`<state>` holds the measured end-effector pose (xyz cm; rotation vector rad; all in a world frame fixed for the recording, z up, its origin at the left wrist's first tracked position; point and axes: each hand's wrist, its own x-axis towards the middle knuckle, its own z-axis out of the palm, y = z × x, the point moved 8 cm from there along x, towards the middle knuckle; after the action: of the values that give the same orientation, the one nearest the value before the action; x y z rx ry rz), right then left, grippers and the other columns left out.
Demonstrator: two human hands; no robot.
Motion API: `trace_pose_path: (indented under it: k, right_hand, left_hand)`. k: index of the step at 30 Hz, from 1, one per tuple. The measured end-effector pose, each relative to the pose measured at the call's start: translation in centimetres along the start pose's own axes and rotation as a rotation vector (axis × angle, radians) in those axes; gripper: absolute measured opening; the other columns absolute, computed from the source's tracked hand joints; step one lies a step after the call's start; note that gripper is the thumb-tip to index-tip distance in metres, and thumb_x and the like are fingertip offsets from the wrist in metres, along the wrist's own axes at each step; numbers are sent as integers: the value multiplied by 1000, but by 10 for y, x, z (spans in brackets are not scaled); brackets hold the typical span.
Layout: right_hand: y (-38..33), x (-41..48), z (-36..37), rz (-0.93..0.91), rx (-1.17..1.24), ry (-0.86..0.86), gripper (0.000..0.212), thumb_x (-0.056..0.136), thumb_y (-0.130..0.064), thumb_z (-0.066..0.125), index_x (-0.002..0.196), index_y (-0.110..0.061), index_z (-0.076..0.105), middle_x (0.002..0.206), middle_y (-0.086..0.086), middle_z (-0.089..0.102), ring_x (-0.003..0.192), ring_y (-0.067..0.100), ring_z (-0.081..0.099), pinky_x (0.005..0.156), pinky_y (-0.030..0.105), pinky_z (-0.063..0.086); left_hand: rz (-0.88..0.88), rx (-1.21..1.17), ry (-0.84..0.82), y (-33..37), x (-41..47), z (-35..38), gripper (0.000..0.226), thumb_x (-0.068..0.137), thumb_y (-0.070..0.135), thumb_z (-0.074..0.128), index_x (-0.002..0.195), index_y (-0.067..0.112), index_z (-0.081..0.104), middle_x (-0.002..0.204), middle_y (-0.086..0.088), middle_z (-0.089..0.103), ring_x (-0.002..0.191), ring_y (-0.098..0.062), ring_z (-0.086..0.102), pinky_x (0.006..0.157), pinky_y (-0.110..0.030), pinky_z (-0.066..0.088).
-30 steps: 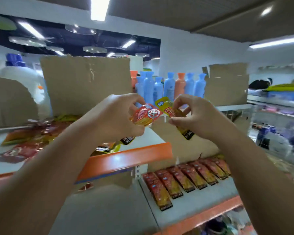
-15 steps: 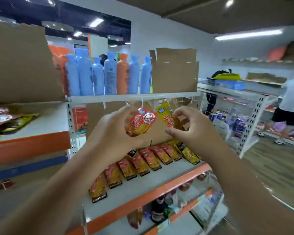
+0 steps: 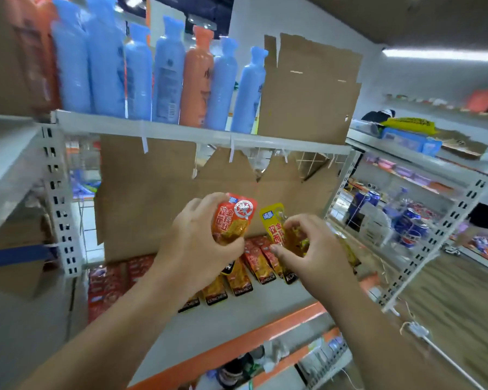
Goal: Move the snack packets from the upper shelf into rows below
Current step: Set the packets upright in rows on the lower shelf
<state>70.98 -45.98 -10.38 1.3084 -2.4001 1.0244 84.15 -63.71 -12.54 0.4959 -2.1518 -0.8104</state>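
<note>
The left hand [image 3: 197, 246] clasps an orange-red foil snack packet [image 3: 233, 220], the right hand [image 3: 316, 257] pinches a yellow foil packet [image 3: 273, 226]; lay each flat, extending the row [image 3: 257, 266].

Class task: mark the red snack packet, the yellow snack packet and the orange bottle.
red snack packet [image 3: 231, 220]: head view, middle of its printed front.
yellow snack packet [image 3: 271, 226]: head view, upper printed front.
orange bottle [image 3: 196, 80]: head view, middle of its body.

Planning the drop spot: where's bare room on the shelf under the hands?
Bare grey strip of the lower shelf between the packet row and the orange front edge. Back is crowded: packets run along the cardboard, red packs at left. Left hand holds the red packet, right hand the yellow packet.
</note>
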Motion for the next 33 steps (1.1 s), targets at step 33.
trace_pose_path:
  k: [33]
  right_hand:
    - [127, -27, 270, -120, 316, -423, 48, 80, -62, 62, 116, -31, 56, 120, -9, 45, 110, 16, 49, 89, 42, 52]
  left_hand:
    - [-662, 618, 336, -190, -127, 77, 59, 79, 33, 85, 130, 15, 63, 125, -4, 60, 108, -14, 52, 92, -31, 42]
